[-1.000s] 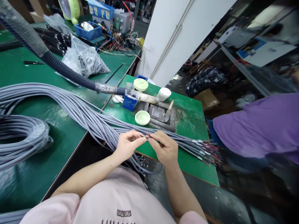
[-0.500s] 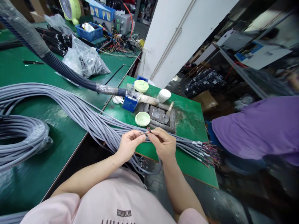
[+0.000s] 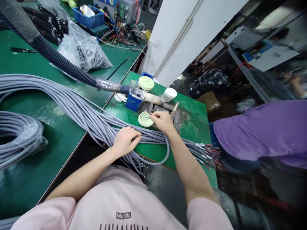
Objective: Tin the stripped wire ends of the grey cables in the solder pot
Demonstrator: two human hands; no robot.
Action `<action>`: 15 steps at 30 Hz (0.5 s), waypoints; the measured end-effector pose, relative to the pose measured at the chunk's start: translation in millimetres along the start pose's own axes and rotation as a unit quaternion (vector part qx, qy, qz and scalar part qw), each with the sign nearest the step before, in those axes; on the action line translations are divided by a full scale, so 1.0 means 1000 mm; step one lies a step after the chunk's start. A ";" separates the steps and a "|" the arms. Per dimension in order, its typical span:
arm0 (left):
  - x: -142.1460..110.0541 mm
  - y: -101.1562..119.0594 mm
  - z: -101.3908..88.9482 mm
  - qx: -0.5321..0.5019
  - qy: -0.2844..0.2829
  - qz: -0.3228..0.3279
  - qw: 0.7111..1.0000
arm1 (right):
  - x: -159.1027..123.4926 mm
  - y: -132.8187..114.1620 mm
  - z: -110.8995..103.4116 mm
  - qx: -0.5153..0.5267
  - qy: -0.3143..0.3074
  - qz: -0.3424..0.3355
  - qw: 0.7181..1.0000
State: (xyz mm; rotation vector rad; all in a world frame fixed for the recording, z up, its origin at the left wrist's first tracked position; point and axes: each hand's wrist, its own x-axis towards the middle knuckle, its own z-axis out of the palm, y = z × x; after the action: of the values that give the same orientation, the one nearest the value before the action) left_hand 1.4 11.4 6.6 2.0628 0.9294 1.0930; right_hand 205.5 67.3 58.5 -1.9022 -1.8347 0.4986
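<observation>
My right hand [image 3: 163, 120] is closed in a pinch on the end of a grey cable. Thin stripped wires [image 3: 148, 112] stick out past its fingertips, over a pale green round dish [image 3: 143, 120]; whether they touch what is inside I cannot tell. From this hand the cable loops down past the bench's front edge. My left hand [image 3: 126, 140] lies on the thick bundle of grey cables [image 3: 96, 119], its thumb apart from the loosely bent fingers. At the bundle's right end, bare coloured wires [image 3: 213, 155] fan out. Behind the right hand is a metal plate fixture, partly covered.
A ribbed hose [image 3: 69, 68] ends at a blue block [image 3: 133, 101]. A green-lidded tub [image 3: 146, 83] and white tub [image 3: 169, 94] stand behind the dish. Left are a cable coil [image 3: 21, 137] and plastic bag [image 3: 83, 51]. A person in purple [image 3: 261, 131] is at right.
My hands have parted. The right one has carried the cable end forward to the dish; the left one has let go of the wires and come down onto the bundle. The view has shifted slightly.
</observation>
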 end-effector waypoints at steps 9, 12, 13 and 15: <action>-0.008 0.074 -0.060 -0.338 -0.108 0.010 0.935 | 0.015 -0.004 0.010 -0.184 -0.073 0.018 0.980; -0.028 0.099 -0.080 -0.344 -0.078 0.013 0.936 | 0.015 -0.005 0.012 -0.202 -0.076 0.018 0.976; -0.034 0.102 -0.082 -0.340 -0.077 0.015 0.937 | 0.015 -0.005 0.011 -0.205 -0.076 0.017 0.976; -0.046 0.101 -0.084 -0.308 -0.096 0.039 0.946 | 0.013 -0.007 0.006 -0.200 -0.073 0.010 0.977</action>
State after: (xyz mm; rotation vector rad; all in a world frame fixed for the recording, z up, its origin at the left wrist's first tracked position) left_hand -60.1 -66.2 104.2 1.6490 0.3431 1.0343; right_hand 197.3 80.9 57.6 -2.1936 -2.1413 0.2974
